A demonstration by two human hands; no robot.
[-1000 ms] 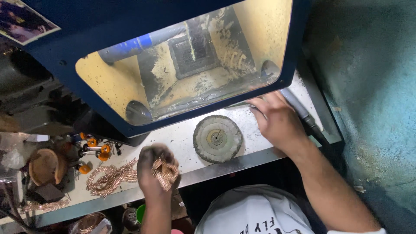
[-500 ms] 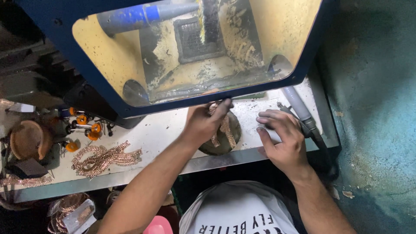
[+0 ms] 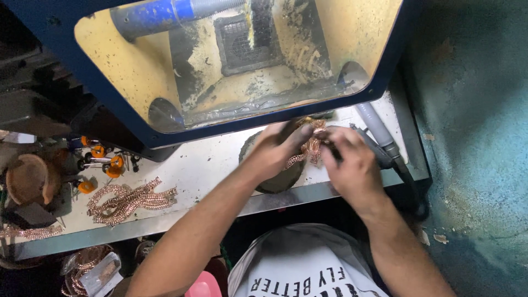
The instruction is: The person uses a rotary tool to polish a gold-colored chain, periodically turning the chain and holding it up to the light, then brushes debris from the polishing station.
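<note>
Left hand (image 3: 278,148) and right hand (image 3: 352,162) both gripping one copper chain piece (image 3: 309,147), one round pad (image 3: 275,179) beneath

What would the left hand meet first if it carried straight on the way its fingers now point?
The left hand points up-right; its fingers already grip the copper chain piece, and right behind that is the right hand. Depth is hard to judge.

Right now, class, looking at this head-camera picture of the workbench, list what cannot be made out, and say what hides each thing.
- Round pad: mostly covered by the left hand.
- Copper-coloured chain piece: its shape and length are hidden between the left hand and right hand.
- Handheld tool: its lower end sits behind the right hand.
- Chain bundle at the left: cut off by the picture's edge.
- Things below the bench: too dark.
</note>
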